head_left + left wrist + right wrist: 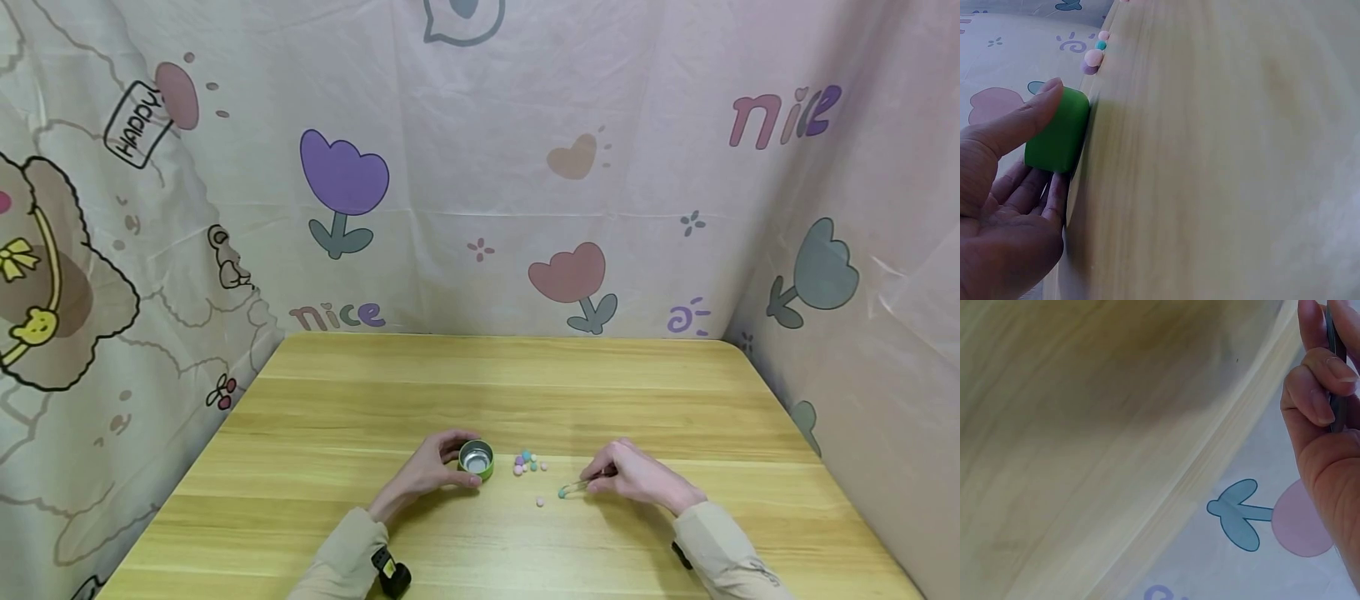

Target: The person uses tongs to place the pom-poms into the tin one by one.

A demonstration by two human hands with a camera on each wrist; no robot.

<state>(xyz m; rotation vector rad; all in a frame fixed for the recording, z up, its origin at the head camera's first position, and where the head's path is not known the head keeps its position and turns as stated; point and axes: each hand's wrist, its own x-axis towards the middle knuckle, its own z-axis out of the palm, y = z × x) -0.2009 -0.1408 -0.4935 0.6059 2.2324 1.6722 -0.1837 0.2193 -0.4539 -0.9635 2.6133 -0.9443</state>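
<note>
My left hand (435, 467) holds a small round green tin (486, 477), which stands on the table with its open top up. In the left wrist view the thumb lies along one side of the green tin (1060, 134) and the fingers bend around the other. My right hand (637, 475) pinches slim tweezers (577, 486), also visible as a dark shaft (1334, 344) in the right wrist view. At the tweezer tips is a teal ball (562, 493); whether it touches the table I cannot tell. Inside the tin a silvery bottom shows.
Between the hands lies a loose cluster of small pastel balls (518, 470) in pink, purple, teal and cream. A single pink ball (540, 502) sits nearer the front. The wooden table (480, 383) ends at a printed cloth (465, 167) behind and at both sides.
</note>
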